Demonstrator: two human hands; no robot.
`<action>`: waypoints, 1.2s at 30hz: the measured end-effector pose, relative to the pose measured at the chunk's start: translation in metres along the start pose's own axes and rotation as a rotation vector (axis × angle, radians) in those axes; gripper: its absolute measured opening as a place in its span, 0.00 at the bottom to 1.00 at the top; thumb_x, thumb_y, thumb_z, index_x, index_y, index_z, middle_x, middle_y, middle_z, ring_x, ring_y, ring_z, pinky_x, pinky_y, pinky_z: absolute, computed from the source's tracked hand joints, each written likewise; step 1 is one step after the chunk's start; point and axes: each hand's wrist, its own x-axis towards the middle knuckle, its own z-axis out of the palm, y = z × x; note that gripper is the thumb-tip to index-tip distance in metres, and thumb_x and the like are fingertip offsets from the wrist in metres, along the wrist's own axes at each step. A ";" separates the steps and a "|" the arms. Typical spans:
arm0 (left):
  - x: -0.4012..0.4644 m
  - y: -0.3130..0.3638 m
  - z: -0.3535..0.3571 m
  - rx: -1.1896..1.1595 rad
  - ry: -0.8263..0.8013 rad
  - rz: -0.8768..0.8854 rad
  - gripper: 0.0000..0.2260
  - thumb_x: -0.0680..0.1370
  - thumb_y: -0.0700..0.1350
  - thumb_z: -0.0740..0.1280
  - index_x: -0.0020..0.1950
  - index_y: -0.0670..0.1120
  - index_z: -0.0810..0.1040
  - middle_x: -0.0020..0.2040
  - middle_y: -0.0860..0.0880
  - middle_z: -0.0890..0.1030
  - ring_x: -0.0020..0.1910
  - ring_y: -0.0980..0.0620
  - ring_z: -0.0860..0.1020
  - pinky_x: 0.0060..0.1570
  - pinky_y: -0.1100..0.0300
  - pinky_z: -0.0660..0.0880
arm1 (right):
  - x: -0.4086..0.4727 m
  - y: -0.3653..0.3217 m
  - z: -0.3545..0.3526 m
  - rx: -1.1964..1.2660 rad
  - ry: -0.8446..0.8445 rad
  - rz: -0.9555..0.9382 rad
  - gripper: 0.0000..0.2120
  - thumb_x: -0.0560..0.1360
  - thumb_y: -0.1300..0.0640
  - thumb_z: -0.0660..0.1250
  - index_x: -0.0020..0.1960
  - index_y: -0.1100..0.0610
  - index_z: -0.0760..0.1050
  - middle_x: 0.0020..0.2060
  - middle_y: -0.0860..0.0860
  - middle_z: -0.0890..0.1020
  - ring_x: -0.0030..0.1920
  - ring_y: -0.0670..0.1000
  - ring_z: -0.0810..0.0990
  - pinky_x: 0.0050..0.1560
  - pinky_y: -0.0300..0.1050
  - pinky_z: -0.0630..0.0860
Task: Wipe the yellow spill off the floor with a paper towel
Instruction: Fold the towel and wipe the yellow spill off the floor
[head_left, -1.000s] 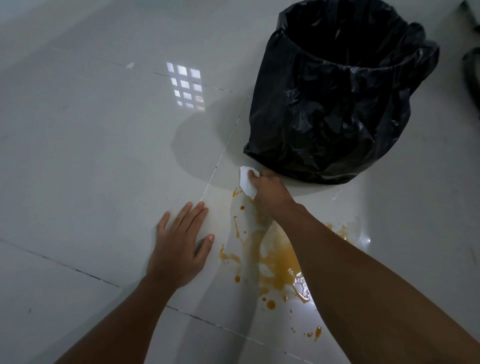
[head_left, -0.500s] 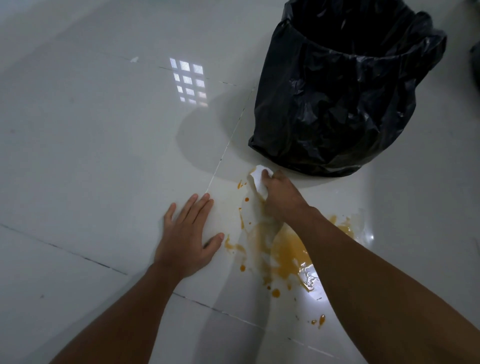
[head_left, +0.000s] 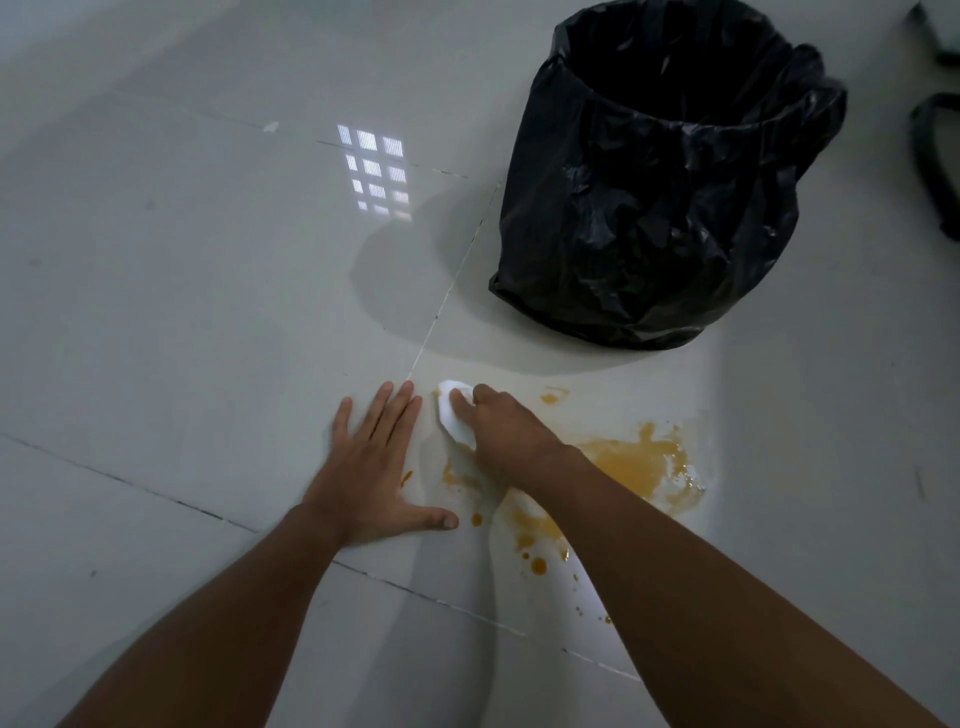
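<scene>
Spill (head_left: 631, 462) sits on the floor (head_left: 182, 312), near me and short of the bin (head_left: 665, 208), not touching it. Thickest pool lies right of my right forearm; thin smears and droplets trail toward me, some hidden under that arm.

My right hand (head_left: 506, 428) is closed down over the towel (head_left: 453, 418), fingers curled on top, pressing it flat to the tile. Towel shows as a folded white wad poking out on the left of the hand, at the spill's far-left edge. My guess at why there: working from the fringe keeps the liquid from being pushed wider. The visible part of the towel looks clean, so I judge it has soaked up little.

My left hand (head_left: 376, 473) is spread wide, palm flat on dry tile just beside the towel, holding nothing. It reads as a brace, taking my weight while I lean in. Thumb tip lies near a small drop.

Bin stands open-mouthed, lined in black, close by, probably so the used towel goes straight in.

Most of the pool remains. Risk: right forearm hangs over wet smears and may drag through them.
</scene>
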 end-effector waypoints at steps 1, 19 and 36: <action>-0.001 -0.001 -0.001 0.005 -0.010 0.003 0.64 0.60 0.86 0.52 0.82 0.45 0.41 0.83 0.49 0.39 0.81 0.50 0.36 0.77 0.36 0.40 | -0.005 0.000 0.002 0.010 0.002 -0.002 0.31 0.77 0.63 0.60 0.77 0.57 0.55 0.67 0.59 0.66 0.63 0.61 0.69 0.58 0.52 0.71; -0.051 -0.009 0.006 -0.026 0.097 -0.140 0.61 0.62 0.84 0.57 0.82 0.44 0.53 0.83 0.48 0.51 0.82 0.51 0.47 0.78 0.39 0.47 | -0.024 -0.020 0.019 0.146 -0.042 -0.224 0.31 0.78 0.62 0.63 0.78 0.58 0.55 0.64 0.59 0.69 0.62 0.58 0.70 0.49 0.39 0.61; -0.052 -0.012 0.004 -0.026 0.040 -0.137 0.64 0.60 0.84 0.56 0.82 0.42 0.47 0.83 0.47 0.45 0.82 0.51 0.43 0.79 0.42 0.42 | -0.038 0.000 0.022 0.082 -0.006 -0.283 0.27 0.73 0.61 0.69 0.71 0.45 0.71 0.46 0.48 0.65 0.46 0.50 0.67 0.43 0.44 0.64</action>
